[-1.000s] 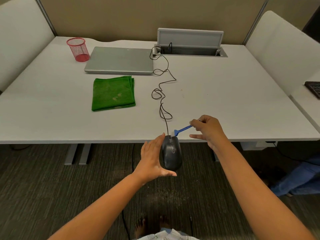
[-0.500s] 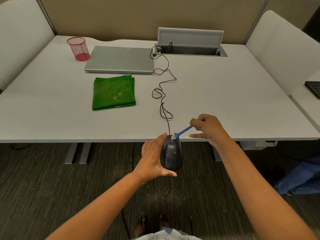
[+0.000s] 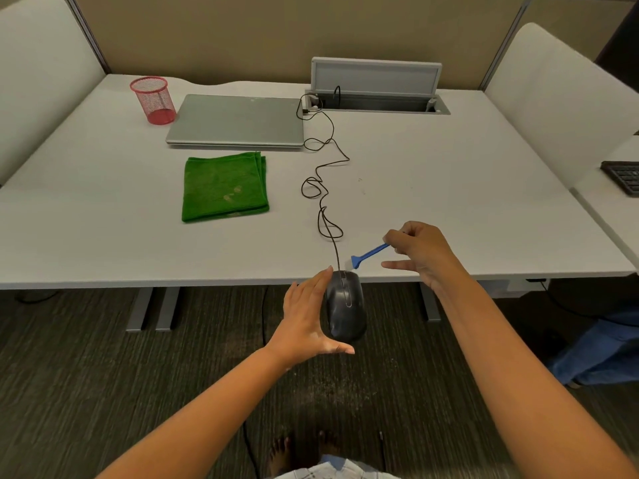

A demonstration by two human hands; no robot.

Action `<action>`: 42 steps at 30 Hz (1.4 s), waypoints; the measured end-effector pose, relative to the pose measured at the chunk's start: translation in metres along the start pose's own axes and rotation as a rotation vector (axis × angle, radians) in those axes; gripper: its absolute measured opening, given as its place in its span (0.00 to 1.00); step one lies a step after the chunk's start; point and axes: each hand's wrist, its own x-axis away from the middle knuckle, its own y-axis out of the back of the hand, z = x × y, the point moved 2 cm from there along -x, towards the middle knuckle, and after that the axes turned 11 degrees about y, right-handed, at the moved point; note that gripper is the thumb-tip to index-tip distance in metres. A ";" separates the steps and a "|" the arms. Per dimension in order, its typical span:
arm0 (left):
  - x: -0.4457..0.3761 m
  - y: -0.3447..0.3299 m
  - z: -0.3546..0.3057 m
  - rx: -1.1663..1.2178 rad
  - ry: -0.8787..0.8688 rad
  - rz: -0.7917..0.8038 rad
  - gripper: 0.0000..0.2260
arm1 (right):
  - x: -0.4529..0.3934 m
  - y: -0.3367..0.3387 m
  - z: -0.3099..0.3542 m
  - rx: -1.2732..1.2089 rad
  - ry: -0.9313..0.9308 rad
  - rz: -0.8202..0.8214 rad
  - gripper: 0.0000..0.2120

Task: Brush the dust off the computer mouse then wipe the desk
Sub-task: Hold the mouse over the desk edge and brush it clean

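My left hand (image 3: 308,318) holds a black wired mouse (image 3: 345,305) in the air just off the front edge of the white desk (image 3: 449,209), thumb under its near end and fingers along its left side. My right hand (image 3: 420,254) pinches the handle of a small blue brush (image 3: 368,254). The brush's pale bristles touch the far end of the mouse near the wheel. The mouse cable (image 3: 323,188) snakes across the desk to the back. A folded green cloth (image 3: 224,186) lies flat on the desk to the left.
A closed grey laptop (image 3: 237,121) and a red mesh cup (image 3: 153,100) stand at the back left. An open cable hatch (image 3: 377,84) sits at the back centre. A black keyboard (image 3: 622,176) lies on the neighbouring desk at right. Dark carpet lies below, with dust specks.
My right hand has shifted slightly, and the brush tip has moved a little along the far end of the mouse. The mouse stays in my left hand.
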 end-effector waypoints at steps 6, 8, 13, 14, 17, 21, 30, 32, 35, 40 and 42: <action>-0.001 0.001 0.001 0.026 0.017 -0.013 0.55 | 0.007 0.001 -0.005 0.024 -0.009 0.060 0.14; 0.000 0.001 0.001 0.026 0.017 -0.008 0.55 | 0.009 0.004 -0.006 0.010 -0.016 0.080 0.15; 0.003 -0.002 0.001 0.030 0.019 0.017 0.55 | 0.012 0.003 -0.005 -0.012 0.007 0.045 0.13; 0.003 -0.002 0.000 0.037 0.020 0.013 0.54 | 0.013 0.002 -0.005 0.001 0.007 0.051 0.13; 0.000 0.000 0.000 0.041 0.018 0.009 0.54 | 0.019 0.001 -0.009 0.023 -0.002 0.063 0.14; -0.003 -0.002 -0.001 0.029 0.013 0.002 0.55 | 0.026 0.007 -0.013 0.036 -0.006 0.061 0.15; -0.002 -0.004 -0.002 0.013 0.002 -0.015 0.55 | 0.034 0.007 -0.008 0.000 0.032 0.095 0.16; -0.001 -0.003 -0.004 -0.010 -0.020 0.002 0.55 | 0.033 0.004 -0.005 -0.025 0.064 0.070 0.15; -0.001 -0.003 -0.006 -0.019 -0.028 0.015 0.55 | 0.033 -0.001 -0.006 0.038 0.088 0.087 0.13; 0.001 -0.003 -0.005 -0.008 -0.022 -0.018 0.55 | 0.036 0.004 -0.013 0.072 0.065 0.168 0.16; 0.001 -0.002 -0.003 -0.002 -0.019 -0.025 0.55 | 0.035 0.010 -0.012 0.074 0.067 0.128 0.16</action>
